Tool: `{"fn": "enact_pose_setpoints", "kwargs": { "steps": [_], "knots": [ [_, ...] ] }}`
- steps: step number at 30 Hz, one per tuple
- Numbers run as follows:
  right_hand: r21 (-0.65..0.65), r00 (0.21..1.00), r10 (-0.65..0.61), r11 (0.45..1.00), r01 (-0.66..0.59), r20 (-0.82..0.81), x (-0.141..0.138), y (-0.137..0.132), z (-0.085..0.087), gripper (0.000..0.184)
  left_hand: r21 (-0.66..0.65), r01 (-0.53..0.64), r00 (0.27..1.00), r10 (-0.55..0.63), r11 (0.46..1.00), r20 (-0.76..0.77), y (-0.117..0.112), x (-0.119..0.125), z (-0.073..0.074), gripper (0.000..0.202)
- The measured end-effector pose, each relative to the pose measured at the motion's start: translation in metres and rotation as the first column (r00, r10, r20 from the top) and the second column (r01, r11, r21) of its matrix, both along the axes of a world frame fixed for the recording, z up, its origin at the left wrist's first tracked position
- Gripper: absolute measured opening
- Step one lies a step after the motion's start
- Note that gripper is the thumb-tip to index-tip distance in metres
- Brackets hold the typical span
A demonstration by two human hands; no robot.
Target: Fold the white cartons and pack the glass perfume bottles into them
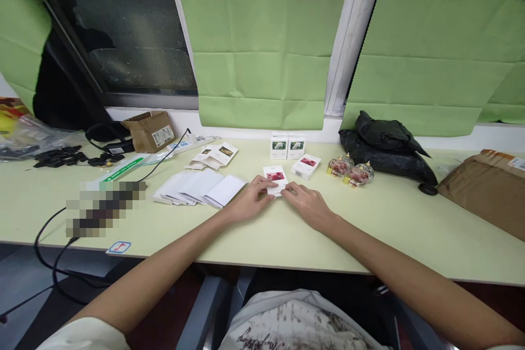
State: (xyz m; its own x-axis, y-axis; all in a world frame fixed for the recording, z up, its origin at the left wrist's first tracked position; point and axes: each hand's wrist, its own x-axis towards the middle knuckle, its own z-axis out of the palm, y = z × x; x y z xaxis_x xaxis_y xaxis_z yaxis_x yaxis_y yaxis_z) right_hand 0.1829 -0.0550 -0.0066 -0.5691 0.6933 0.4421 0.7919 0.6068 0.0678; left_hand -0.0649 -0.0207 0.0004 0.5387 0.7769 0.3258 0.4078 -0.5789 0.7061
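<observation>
Both my hands rest on the pale green table, meeting at a small white box with a red picture. My left hand grips the box's near left edge with curled fingers. My right hand pinches its near right edge. A second box of the same kind lies just behind to the right. Two upright white boxes with green pictures stand further back. Two clear round ornaments with red filling lie to the right.
Flat white envelopes are fanned out left of my hands, with folded cartons behind them. A black bag and a brown cardboard box sit at the right. A small open carton, black cables and clips lie at the left.
</observation>
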Motion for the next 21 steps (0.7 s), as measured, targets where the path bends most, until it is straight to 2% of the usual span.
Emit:
{"fn": "enact_pose_setpoints", "kwargs": {
  "steps": [4, 6, 10, 13, 16, 18, 20, 21],
  "knots": [
    [-0.085, 0.968, -0.004, 0.996, -0.018, -0.252, 0.000, 0.010, -0.005, 0.034, 0.034, 0.011, 1.000, -0.011, 0.999, 0.002, -0.001, 0.000, 0.001, 0.038],
    [-0.099, 0.949, 0.032, 0.993, -0.066, -0.314, 0.002, 0.019, -0.007, 0.034, 0.072, 0.009, 1.000, -0.007, 0.997, -0.026, -0.001, 0.001, 0.002, 0.037],
    [-0.051, 0.972, 0.103, 0.992, -0.116, -0.210, 0.005, 0.032, -0.007, 0.024, 0.149, 0.010, 0.995, 0.004, 0.989, -0.095, -0.001, 0.002, 0.007, 0.037],
    [-0.072, 0.977, 0.104, 0.990, -0.119, -0.186, 0.008, 0.034, -0.003, 0.023, 0.142, 0.018, 0.996, -0.006, 0.990, -0.088, -0.002, 0.003, 0.006, 0.036],
    [-0.181, 0.956, 0.074, 0.975, -0.129, -0.285, 0.012, 0.031, 0.002, 0.019, 0.051, -0.039, 0.999, 0.040, 0.998, -0.003, 0.001, 0.006, 0.000, 0.039],
    [-0.239, 0.929, 0.048, 0.960, -0.144, -0.367, 0.015, 0.031, 0.005, 0.017, -0.078, -0.169, 0.982, 0.174, 0.983, 0.072, 0.008, 0.012, -0.005, 0.055],
    [-0.266, 0.906, 0.034, 0.951, -0.159, -0.423, 0.018, 0.032, 0.004, 0.018, -0.253, -0.302, 0.935, 0.337, 0.919, 0.111, 0.018, 0.019, -0.009, 0.075],
    [-0.273, 0.896, 0.027, 0.948, -0.164, -0.444, 0.019, 0.033, 0.003, 0.019, -0.343, -0.327, 0.915, 0.386, 0.880, 0.118, 0.024, 0.023, -0.010, 0.082]
  ]
}}
